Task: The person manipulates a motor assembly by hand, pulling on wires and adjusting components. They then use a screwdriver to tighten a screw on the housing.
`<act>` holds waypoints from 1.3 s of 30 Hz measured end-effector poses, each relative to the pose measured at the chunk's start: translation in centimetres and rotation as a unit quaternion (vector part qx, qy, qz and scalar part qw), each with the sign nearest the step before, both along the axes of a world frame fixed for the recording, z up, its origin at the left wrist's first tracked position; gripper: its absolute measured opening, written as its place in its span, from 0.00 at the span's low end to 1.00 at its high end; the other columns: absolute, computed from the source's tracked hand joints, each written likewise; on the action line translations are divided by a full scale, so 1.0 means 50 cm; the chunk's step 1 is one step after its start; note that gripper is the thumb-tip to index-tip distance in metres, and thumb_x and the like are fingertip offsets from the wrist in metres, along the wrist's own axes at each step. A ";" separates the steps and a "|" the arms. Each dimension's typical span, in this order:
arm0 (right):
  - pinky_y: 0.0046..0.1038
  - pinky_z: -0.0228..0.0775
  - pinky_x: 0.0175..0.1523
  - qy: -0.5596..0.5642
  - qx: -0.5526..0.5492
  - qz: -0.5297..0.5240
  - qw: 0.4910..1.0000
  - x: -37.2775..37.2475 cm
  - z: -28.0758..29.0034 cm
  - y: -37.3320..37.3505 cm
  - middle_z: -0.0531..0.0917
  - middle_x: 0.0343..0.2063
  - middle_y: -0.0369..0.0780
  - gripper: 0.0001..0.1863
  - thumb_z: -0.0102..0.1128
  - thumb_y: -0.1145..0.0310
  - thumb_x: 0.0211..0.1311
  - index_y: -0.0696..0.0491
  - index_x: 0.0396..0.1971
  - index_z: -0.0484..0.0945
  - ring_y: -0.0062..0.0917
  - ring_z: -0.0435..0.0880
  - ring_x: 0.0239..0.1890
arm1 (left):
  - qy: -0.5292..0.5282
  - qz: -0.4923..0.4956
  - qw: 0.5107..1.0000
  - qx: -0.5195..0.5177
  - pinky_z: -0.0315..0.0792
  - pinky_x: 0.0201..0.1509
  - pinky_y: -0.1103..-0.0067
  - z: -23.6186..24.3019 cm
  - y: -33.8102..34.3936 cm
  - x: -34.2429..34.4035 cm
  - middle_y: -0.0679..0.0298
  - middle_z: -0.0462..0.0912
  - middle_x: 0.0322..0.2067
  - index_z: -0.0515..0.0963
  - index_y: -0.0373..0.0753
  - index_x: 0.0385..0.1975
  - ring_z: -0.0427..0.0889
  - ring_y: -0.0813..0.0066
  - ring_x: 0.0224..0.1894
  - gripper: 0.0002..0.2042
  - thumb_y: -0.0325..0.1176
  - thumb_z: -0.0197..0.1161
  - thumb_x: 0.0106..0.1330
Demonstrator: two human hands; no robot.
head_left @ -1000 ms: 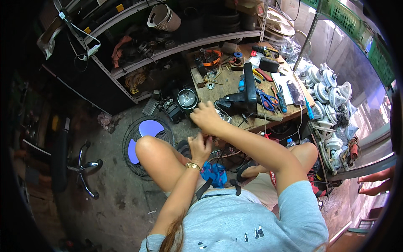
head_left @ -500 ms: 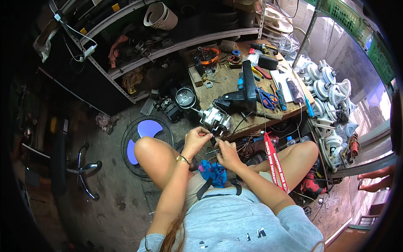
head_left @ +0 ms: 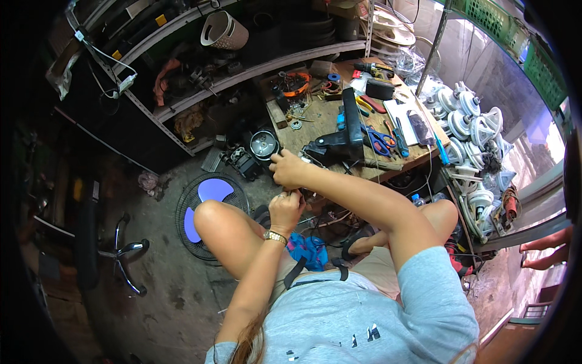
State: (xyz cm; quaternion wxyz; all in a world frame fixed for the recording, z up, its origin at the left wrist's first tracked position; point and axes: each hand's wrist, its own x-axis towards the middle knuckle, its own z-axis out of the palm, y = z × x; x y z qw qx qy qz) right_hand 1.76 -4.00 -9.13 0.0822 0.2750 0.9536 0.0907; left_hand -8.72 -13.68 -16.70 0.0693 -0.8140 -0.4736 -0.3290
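My left hand [head_left: 286, 209], with a watch on its wrist, is closed in front of the bench edge; what its fingers pinch is hidden. Just above it my right hand [head_left: 291, 170] reaches across, fingers curled in beside a metal fan motor [head_left: 310, 159]. That hand and forearm cover most of the motor, and I cannot make out what the fingers hold. The motor sits at the end of a black fan stand [head_left: 339, 141] lying on the wooden bench [head_left: 312, 124]. A blue and pink cloth [head_left: 309, 252] lies in my lap.
Pliers, blue-handled scissors [head_left: 382, 142], a drill [head_left: 374, 68] and a phone [head_left: 419, 127] lie on the bench. On the floor at left are a fan grille with purple blades [head_left: 215, 189] and a chair base [head_left: 127, 247]. White fan parts [head_left: 464, 124] pile up at right.
My right hand has moved up and left, crossing above my left hand to the motor. The left hand has dropped slightly. The red strap by my right knee no longer shows.
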 end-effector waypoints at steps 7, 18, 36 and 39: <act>0.52 0.55 0.61 -0.249 -0.112 -0.075 0.959 -0.100 -0.039 0.031 0.82 0.51 0.28 0.20 0.66 0.55 0.54 0.40 0.49 0.84 0.29 0.65 0.64 | 0.028 0.059 0.998 0.025 0.71 0.26 0.67 -0.011 -0.013 0.004 0.61 0.76 0.18 0.75 0.44 0.24 0.78 0.61 0.20 0.09 0.36 0.70 0.49; 0.43 0.59 0.51 0.186 -0.001 -0.083 0.979 -0.008 0.004 0.000 0.84 0.22 0.39 0.23 0.72 0.62 0.34 0.52 0.35 0.79 0.37 0.84 0.34 | -0.346 0.046 0.911 -0.219 0.74 0.31 0.66 -0.037 -0.021 0.009 0.54 0.82 0.23 0.73 0.36 0.40 0.82 0.54 0.25 0.11 0.37 0.59 0.68; 0.39 0.61 0.44 0.442 0.040 -0.170 0.880 0.114 -0.138 -0.256 0.80 0.30 0.32 0.10 0.63 0.70 0.47 0.48 0.32 0.76 0.31 0.76 0.40 | -0.175 0.012 0.902 -0.394 0.72 0.31 0.77 0.067 0.051 -0.033 0.59 0.85 0.26 0.82 0.38 0.33 0.81 0.69 0.25 0.10 0.37 0.67 0.59; 0.37 0.64 0.43 0.471 0.061 -0.163 0.865 0.113 -0.058 -0.177 0.79 0.32 0.38 0.08 0.62 0.70 0.47 0.51 0.29 0.77 0.35 0.75 0.40 | -0.044 0.043 0.976 -0.209 0.75 0.31 0.69 0.084 0.013 -0.024 0.55 0.82 0.24 0.80 0.43 0.29 0.83 0.57 0.27 0.07 0.37 0.68 0.56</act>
